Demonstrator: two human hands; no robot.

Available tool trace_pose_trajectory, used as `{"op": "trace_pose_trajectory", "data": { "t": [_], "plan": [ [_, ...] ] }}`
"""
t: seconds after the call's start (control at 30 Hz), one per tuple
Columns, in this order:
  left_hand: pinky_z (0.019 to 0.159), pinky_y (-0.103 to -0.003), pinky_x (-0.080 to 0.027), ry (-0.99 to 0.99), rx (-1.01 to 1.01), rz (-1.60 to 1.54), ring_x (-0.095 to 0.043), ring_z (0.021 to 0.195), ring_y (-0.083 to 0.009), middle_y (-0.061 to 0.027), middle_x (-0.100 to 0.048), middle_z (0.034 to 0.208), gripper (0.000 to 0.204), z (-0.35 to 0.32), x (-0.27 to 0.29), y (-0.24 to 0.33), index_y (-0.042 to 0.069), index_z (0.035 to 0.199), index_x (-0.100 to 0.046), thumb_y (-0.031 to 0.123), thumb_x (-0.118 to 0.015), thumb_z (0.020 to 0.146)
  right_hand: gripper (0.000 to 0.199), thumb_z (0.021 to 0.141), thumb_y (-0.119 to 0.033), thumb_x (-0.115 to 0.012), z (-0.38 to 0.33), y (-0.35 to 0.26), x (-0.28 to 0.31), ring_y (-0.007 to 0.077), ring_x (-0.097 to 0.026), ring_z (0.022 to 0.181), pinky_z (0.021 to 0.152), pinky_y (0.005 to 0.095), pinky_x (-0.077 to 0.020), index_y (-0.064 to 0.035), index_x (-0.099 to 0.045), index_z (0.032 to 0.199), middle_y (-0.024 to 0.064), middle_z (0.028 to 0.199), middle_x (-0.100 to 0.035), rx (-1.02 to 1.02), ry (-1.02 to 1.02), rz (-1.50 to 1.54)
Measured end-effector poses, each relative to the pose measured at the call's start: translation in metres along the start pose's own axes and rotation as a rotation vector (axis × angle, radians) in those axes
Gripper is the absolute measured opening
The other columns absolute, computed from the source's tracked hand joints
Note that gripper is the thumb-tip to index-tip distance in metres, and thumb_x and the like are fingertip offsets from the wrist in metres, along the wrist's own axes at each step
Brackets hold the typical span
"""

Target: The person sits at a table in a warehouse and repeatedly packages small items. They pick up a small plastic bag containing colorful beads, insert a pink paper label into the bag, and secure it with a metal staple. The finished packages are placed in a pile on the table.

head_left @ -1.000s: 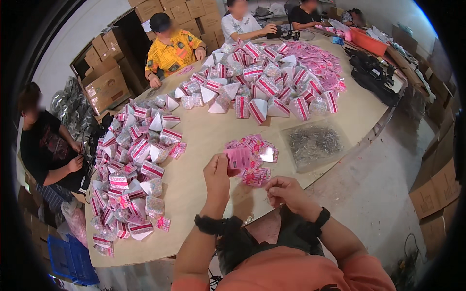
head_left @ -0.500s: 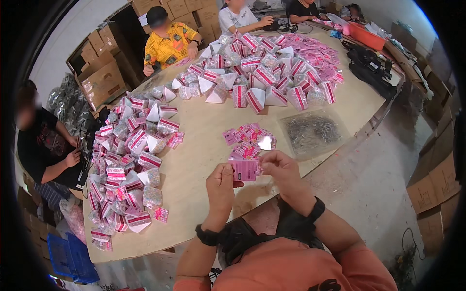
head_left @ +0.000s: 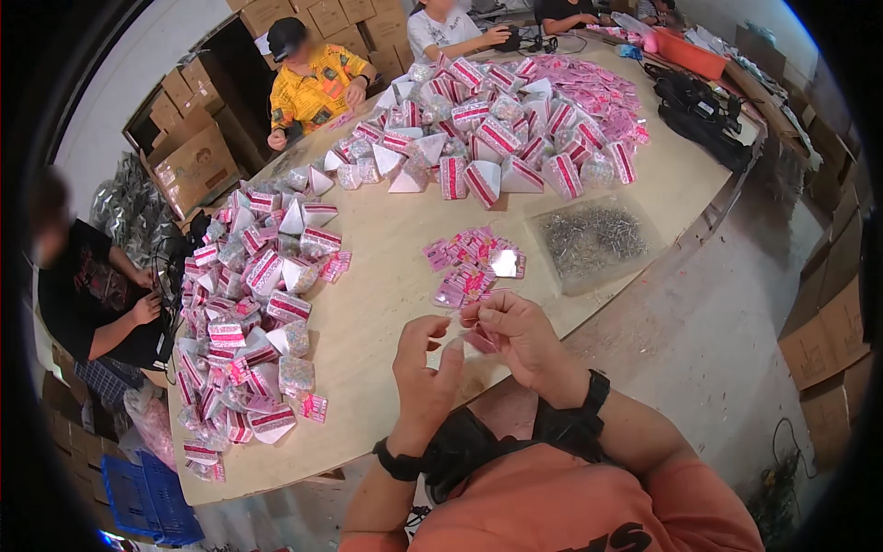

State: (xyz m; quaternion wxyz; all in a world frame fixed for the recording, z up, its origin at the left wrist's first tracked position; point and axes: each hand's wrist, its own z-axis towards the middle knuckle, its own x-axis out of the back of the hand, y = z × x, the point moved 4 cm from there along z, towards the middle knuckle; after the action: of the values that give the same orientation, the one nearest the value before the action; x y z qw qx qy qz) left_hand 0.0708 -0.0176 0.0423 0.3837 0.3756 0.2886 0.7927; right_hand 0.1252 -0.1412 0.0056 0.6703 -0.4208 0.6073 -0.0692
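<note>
In front of me, just above the near edge of the table, my right hand (head_left: 524, 340) pinches a small pink card (head_left: 480, 341), mostly hidden behind the fingers. Close by on its left is my left hand (head_left: 428, 368), its thumb and fingers apart and nothing seen between them. Beyond my fingertips lies a loose heap of small pink printed cards (head_left: 458, 250), with a bright shiny patch on its right side. To the right of that heap stands a shallow clear tray (head_left: 575, 283) holding many thin metal pieces (head_left: 589, 235).
Wedge-shaped clear packs with pink bands lie in piles at the left (head_left: 267, 267) and far side (head_left: 497, 138). Flat pink packets (head_left: 589, 92) spread behind. A black bag (head_left: 704, 124) and orange basin (head_left: 690, 57) sit at far right. Several people work around the table (head_left: 368, 368).
My left hand has let go of the pink card and opened. The card is now in my right hand, turned and mostly covered by its fingers.
</note>
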Motion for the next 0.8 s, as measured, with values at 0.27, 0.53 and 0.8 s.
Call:
{"op": "trace_pose_trajectory", "data": {
  "t": [0.27, 0.53, 0.8],
  "plan": [
    [0.053, -0.026, -0.041, -0.088, -0.076, 0.032, -0.051, 0.058, -0.0165, -0.0074, -0.052, 0.068, 0.005, 0.014, 0.0, 0.01, 0.0, 0.078, -0.055, 0.003, -0.06, 0.079, 0.006, 0.085, -0.009, -0.054, -0.004, 0.001, -0.008, 0.0089, -0.053, 0.079, 0.072, 0.0223, -0.0444, -0.0036, -0.055, 0.088, 0.0022, 0.085, -0.057, 0.039, -0.074, -0.123],
    [0.051, -0.024, -0.041, -0.059, -0.042, -0.013, -0.051, 0.056, -0.0135, -0.0066, -0.051, 0.066, 0.007, 0.01, -0.005, 0.012, 0.0, 0.074, -0.054, 0.002, -0.06, 0.078, 0.011, 0.086, -0.013, -0.054, -0.004, 0.009, 0.002, 0.0127, -0.058, 0.074, 0.067, 0.0247, -0.0466, -0.0024, -0.057, 0.087, 0.0043, 0.079, -0.059, -0.003, -0.201, -0.24],
    [0.081, -0.03, -0.04, -0.429, 0.228, -0.486, -0.052, 0.097, -0.0207, -0.0097, -0.051, 0.114, 0.065, 0.023, -0.002, 0.008, 0.001, 0.122, -0.044, 0.037, -0.062, 0.071, 0.017, 0.084, -0.016, -0.057, -0.014, 0.004, -0.011, 0.0157, -0.059, 0.064, 0.059, 0.0265, -0.0479, -0.0027, -0.056, 0.075, 0.0075, 0.073, -0.06, -0.207, -0.336, -0.195]
  ]
}}
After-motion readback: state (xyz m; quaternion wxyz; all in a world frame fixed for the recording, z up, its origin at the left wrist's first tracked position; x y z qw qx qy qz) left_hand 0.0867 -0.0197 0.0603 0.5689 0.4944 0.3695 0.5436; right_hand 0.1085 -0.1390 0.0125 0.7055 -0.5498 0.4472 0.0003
